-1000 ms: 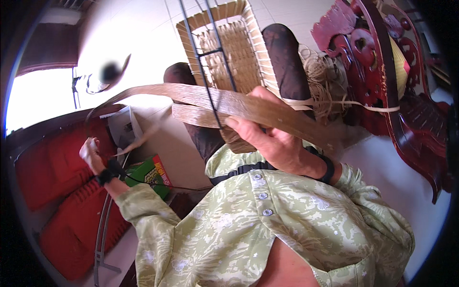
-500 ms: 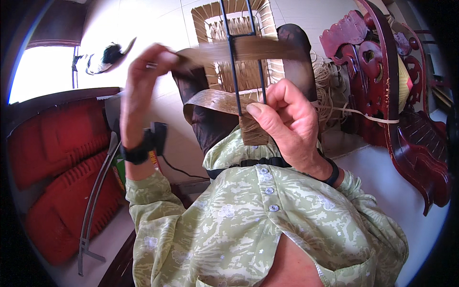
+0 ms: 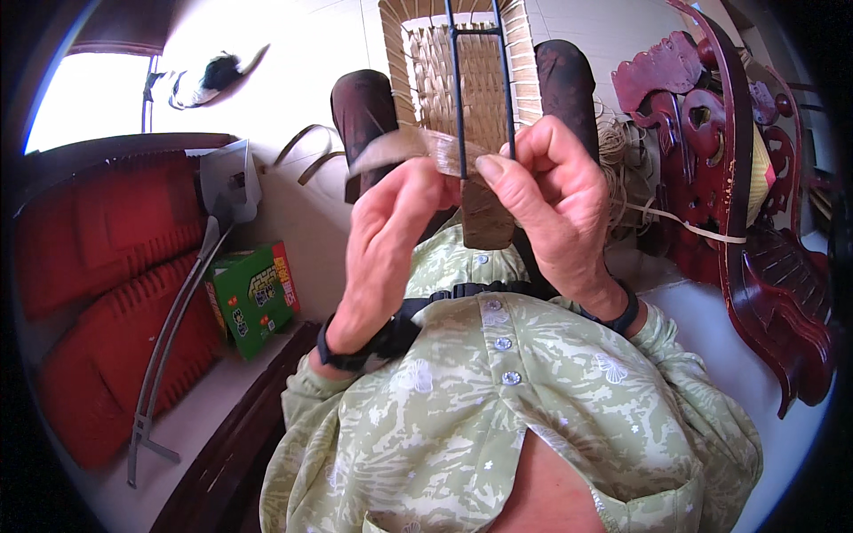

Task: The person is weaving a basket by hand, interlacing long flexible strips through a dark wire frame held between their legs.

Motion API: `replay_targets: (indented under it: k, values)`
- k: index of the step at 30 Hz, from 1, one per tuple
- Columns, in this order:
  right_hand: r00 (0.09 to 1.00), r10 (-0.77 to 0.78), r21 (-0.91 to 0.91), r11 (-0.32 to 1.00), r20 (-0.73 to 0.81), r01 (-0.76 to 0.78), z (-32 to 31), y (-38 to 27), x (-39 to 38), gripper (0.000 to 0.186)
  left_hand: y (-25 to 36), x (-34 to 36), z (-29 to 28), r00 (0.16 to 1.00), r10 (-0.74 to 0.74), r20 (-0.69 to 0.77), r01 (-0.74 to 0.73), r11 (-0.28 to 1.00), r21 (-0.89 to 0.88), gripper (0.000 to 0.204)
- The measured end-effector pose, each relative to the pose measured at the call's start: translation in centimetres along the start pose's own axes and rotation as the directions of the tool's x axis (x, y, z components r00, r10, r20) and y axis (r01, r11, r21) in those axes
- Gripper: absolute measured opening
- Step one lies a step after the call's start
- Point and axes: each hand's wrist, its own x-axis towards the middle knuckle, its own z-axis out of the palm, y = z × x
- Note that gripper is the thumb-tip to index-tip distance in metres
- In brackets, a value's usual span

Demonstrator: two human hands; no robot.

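A black metal frame point(image 3: 458, 98) with two long parallel bars and a crosspiece runs toward me over my lap. Its near end is wrapped in a flat brown woven strip point(image 3: 487, 222). My right hand point(image 3: 560, 195) pinches the frame at the wrapping, thumb on top. Beside the left bar my left hand point(image 3: 391, 231) is closed on the loose strip, its fingertips partly hidden. A blurred loop of strip bulges left above that hand. Beyond the hands, a light-brown woven basket point(image 3: 535, 84) sits between my knees, with the bars over it.
Coils of pale cord point(image 3: 622, 151) lie right of my knee, one strand reaching a carved dark-red wooden chair point(image 3: 733, 178). At left are red ribbed cushions point(image 3: 115, 231), a grey metal stand point(image 3: 182, 311) and a green box point(image 3: 253, 298). Strip loops point(image 3: 311, 151) lie on the floor.
My left hand has swung down and right to the frame, bringing the strip with it. The stretched strip across the bars has become a slack loop. My right hand keeps its grip.
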Motion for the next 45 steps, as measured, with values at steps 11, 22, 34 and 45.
replay_targets:
  k: [11,22,34,45]
  values:
    - [1.000,0.002,-0.030,1.000,-0.005,-0.002,0.0,-0.6,-0.6,0.016,-1.1,0.6,1.8,0.977,-0.183,0.108,0.212,0.861,-0.462,0.026]
    - [0.983,0.180,0.055,0.982,0.018,-0.181,-0.6,-0.2,-1.5,0.025,-0.6,1.3,1.4,0.868,0.460,-0.188,-0.438,0.887,0.150,0.027]
    - [0.996,-0.085,-0.403,0.912,-0.008,0.074,0.5,0.1,-2.2,0.013,-1.5,0.6,1.2,0.848,0.494,-0.191,-0.459,0.865,0.203,0.019]
    - [0.912,-0.303,-0.530,0.744,0.276,0.407,0.1,-3.7,0.1,0.049,-1.7,-0.1,2.4,0.570,0.815,0.105,-0.635,0.356,0.686,0.024]
